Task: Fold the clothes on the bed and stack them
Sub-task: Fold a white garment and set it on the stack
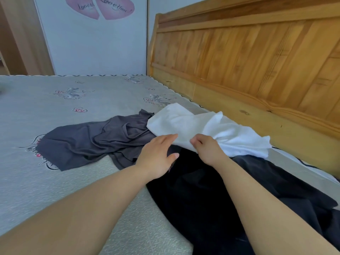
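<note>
Bed (55,115) with grey patterned mattress, printed with hearts and script. Wooden headboard (248,57) along the right edge; pale wall (95,46) behind, bearing two pink heart stickers (100,7). White cloth (198,124) lies crumpled near the headboard, overlapping a grey garment (88,142) to its left and a black garment (211,190) in front. Right hand (207,150) pinches the white cloth's near edge; left hand (156,155), fingers straight, touches the same edge.
</note>
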